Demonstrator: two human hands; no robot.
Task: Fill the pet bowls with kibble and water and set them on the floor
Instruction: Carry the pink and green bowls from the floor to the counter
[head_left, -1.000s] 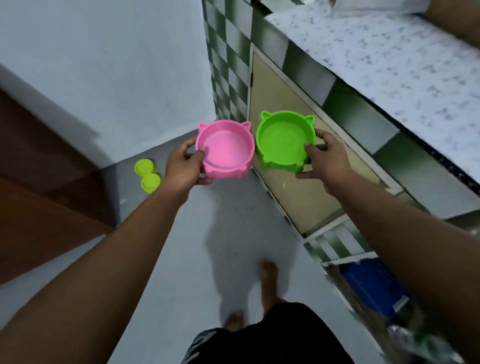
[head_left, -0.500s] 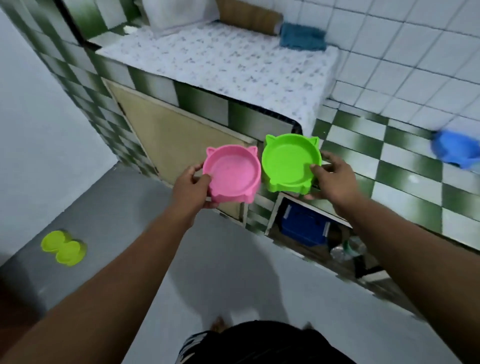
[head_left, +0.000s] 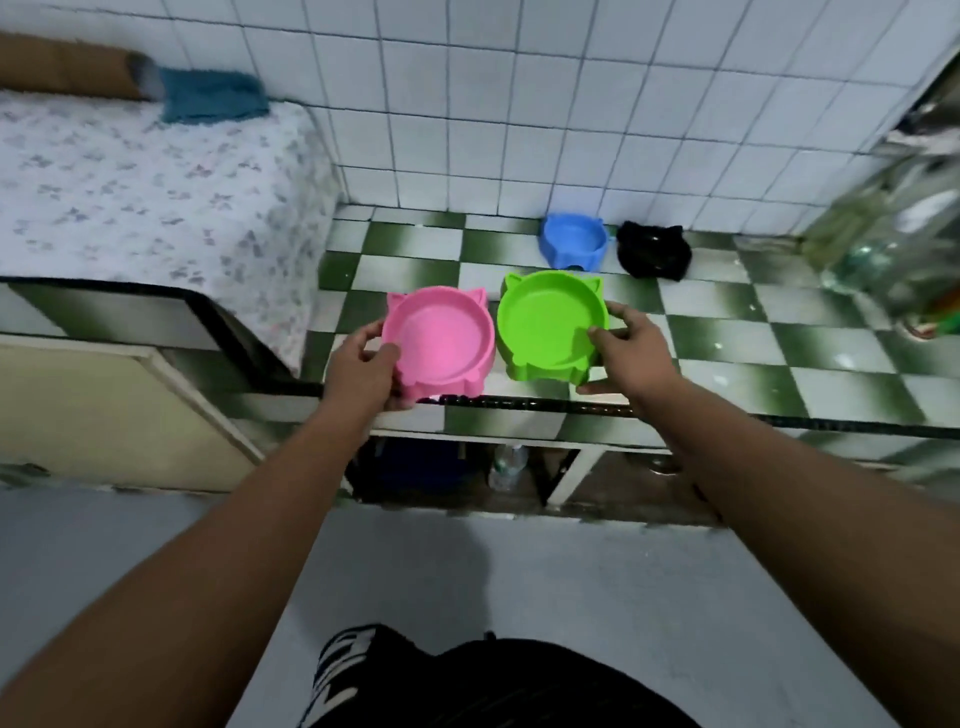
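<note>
My left hand (head_left: 363, 369) grips the near-left rim of an empty pink cat-eared bowl (head_left: 441, 343). My right hand (head_left: 626, 348) grips the right rim of an empty green cat-eared bowl (head_left: 550, 319). Both bowls are held side by side, just above the front edge of the green-and-white checkered counter (head_left: 779, 358). A blue cat-eared bowl (head_left: 574, 241) and a black one (head_left: 654, 249) stand on the counter against the back wall.
A raised surface with a floral cover (head_left: 145, 192) lies to the left, a blue cloth (head_left: 210, 98) and a brown roll (head_left: 67, 67) at its back. Blurred bottles (head_left: 893, 234) stand at the counter's right end. Below the counter are open shelves with a bottle (head_left: 506, 465).
My view has swung right and up from the floor to the counter. Both hands still hold the bowls, which now hover over the counter's front edge. The blue and black bowls came into view.
</note>
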